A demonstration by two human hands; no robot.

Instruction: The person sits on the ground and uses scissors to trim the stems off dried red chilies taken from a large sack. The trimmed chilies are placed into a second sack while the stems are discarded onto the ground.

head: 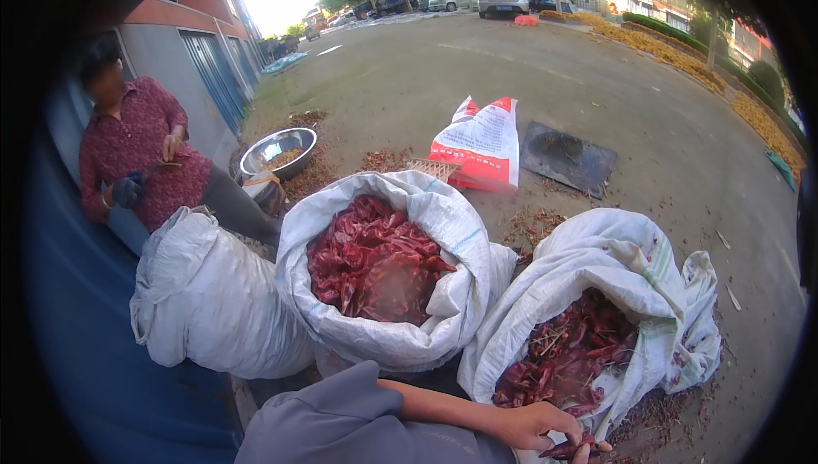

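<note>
At the lower right, my left hand (540, 424) reaches across and pinches a dried red chili pepper (562, 449). The fingertips of my right hand (583, 454) show at the bottom edge, on the same pepper; the rest of that hand is cut off. Just above them, an open white woven sack (505, 349) leans over, with dried red peppers (581, 336) and stalks inside. A second white woven sack (457, 224), its rim rolled down, stands upright in the middle, full of red peppers (377, 259).
A closed, bulging white sack (236, 310) stands at left. Behind it, a person (144, 144) with one dark glove handles a small piece. Beyond are a metal basin (279, 149), a red and white bag (479, 144) and a dark flat board (567, 157). Pepper scraps litter the ground.
</note>
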